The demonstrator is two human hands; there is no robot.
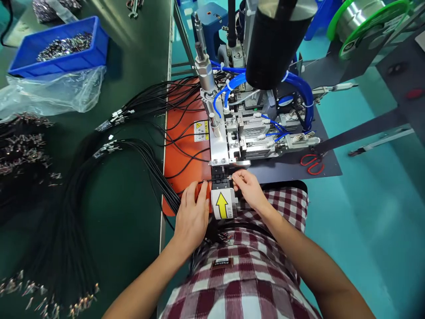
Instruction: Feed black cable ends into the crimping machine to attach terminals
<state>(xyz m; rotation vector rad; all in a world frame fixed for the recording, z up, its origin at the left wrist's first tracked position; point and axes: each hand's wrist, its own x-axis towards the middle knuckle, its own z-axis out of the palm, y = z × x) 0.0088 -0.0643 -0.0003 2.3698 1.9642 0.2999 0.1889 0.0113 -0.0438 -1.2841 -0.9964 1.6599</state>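
A thin black cable (214,179) lies across the black feed track at the front of the machine. My right hand (249,189) pinches its light-coloured end just right of the track. To the left of the track, my left hand (192,215) has its curled fingertips on the same cable, over the orange plate (186,164). Its thumb sits beside a cover (224,204) with a yellow arrow, just below the track. A bundle of black cables (162,181) runs from the bench to beneath my left hand.
The machine (245,128), with blue air tubes and a black cylinder (270,48), stands ahead. Red-handled scissors (312,164) lie right. On the green bench (129,248) are cable bundles (71,199), a blue bin (63,62) of small metal parts and a plastic bag (63,93). A green-rimmed reel (363,24) stands far right.
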